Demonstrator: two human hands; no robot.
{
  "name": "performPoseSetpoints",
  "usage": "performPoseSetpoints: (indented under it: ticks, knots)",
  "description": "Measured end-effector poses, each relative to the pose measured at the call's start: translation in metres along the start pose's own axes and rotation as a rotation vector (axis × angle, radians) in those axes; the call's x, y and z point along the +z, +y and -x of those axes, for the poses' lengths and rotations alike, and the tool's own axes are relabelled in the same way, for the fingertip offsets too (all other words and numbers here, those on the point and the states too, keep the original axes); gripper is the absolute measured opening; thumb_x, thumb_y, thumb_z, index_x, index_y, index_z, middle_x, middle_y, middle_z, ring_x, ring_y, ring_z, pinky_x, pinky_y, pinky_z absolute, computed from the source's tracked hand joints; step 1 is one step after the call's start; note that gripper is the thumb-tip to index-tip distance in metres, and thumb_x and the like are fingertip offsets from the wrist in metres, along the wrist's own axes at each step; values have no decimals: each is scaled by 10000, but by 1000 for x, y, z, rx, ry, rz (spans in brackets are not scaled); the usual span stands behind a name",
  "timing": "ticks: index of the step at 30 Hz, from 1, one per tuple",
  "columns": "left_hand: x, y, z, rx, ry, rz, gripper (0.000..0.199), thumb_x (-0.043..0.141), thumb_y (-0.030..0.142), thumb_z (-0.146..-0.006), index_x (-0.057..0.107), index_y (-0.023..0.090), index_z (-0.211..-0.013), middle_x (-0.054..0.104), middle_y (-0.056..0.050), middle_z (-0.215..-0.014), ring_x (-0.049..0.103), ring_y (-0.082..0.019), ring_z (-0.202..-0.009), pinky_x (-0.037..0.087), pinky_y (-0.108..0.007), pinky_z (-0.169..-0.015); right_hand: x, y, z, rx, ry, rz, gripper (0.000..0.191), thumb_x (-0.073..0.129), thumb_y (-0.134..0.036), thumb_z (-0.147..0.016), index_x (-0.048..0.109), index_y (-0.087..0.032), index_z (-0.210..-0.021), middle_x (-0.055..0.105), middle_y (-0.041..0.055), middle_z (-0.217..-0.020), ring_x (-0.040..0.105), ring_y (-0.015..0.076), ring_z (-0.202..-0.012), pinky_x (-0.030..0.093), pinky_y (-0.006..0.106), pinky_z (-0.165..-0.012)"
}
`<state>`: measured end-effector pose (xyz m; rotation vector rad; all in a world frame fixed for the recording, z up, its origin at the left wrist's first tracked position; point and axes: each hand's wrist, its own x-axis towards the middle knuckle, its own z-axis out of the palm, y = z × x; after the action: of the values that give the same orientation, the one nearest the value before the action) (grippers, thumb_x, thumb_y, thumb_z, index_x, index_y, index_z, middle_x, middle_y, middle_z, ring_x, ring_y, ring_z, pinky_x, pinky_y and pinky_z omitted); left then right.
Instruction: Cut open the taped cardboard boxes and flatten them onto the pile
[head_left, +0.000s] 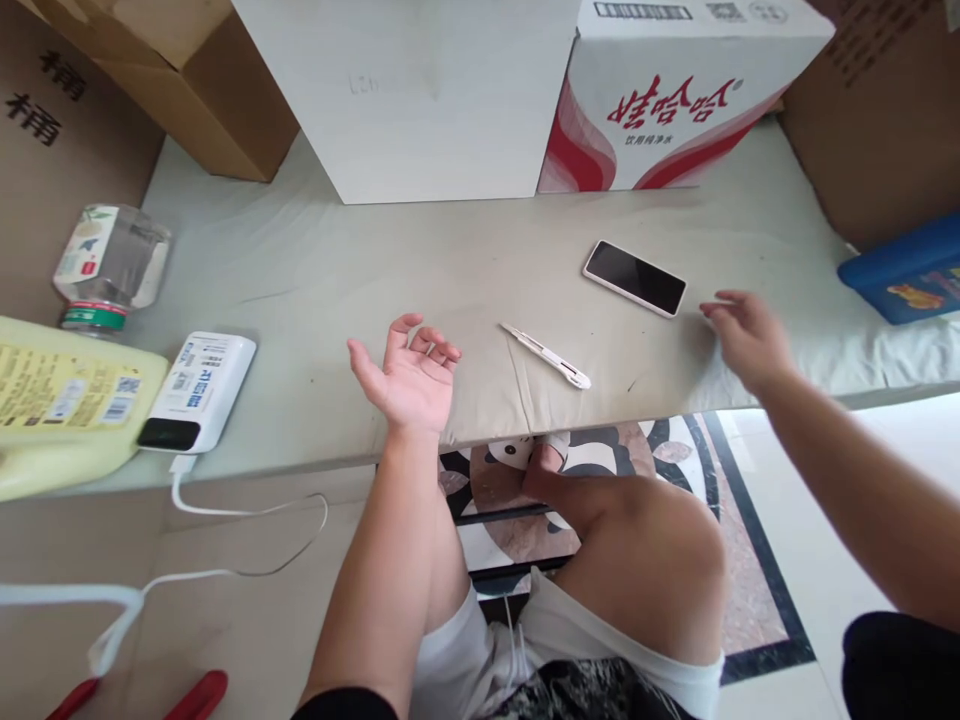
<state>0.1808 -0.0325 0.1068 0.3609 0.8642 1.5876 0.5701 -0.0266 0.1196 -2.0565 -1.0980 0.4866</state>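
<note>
My left hand (415,378) is palm up over the front edge of the cloth-covered surface (360,270), fingers apart and slightly curled, holding nothing. To its right lies a white utility knife (546,355), slanting down to the right and untouched. Beyond the knife, a smartphone (635,278) with a dark screen and pale case rests face up. My right hand (750,340) hovers just right of the phone, back of the hand showing. Its fingers are extended and loosely apart, with nothing seen in them; a small gap separates them from the phone.
At the back stand a white box (442,100) and a red-and-white carton (660,110). Left are a plastic bottle (112,265), a yellow jug (75,410) and a white power bank (199,390) with a cable (247,512). A blue package (907,270) lies right; brown boxes (240,110) flank.
</note>
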Motion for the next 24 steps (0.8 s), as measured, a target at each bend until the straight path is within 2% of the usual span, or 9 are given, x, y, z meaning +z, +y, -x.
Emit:
performPoseSetpoints:
  ticks: [3,6,10,15,19,24]
  knots:
    - [-2,0,5,16,-19,-69,673,420,856,-768,626,220,-852,577,-36,-680,573,-164,-577,515,-315,-620,5,30,41,-62,-35,132,269,624,-153,-814,632,-217,-1076,700,95,-1112,627,199,-979,437,428,-1020]
    - [-2,-2,8,31,-33,-135,597,435,770,-808,631,206,-802,570,-43,-646,555,-162,-553,493,-300,-572,13,40,57,-138,-10,255,264,576,-234,-831,657,-208,-1081,673,124,-1204,605,269,-1094,395,483,-1066]
    - [-4,-8,13,66,-81,-197,557,460,712,-833,652,192,-772,580,-48,-629,550,-155,-546,482,-274,-533,23,43,58,-223,41,365,305,475,-277,-863,681,-205,-1076,652,117,-1298,577,308,-1219,354,495,-1114]
    - [-6,-14,21,107,-124,-277,553,507,722,-796,673,196,-758,656,-70,-732,602,-159,-599,508,-281,-587,24,46,55,-249,45,424,333,449,-265,-869,679,-205,-1102,666,111,-1288,587,312,-1225,377,491,-1096]
    - [-3,-16,24,84,-112,-340,651,407,747,-831,716,175,-805,729,-134,-984,664,-185,-697,500,-320,-656,22,45,55,-247,44,443,323,451,-226,-867,674,-215,-1100,658,110,-1300,584,319,-1220,382,505,-1084]
    - [2,-17,24,60,-108,-337,709,336,751,-874,719,159,-809,728,-152,-992,660,-193,-694,488,-343,-691,19,42,56,-245,33,443,306,459,-198,-866,670,-242,-1082,658,92,-1286,586,302,-1193,396,507,-1088]
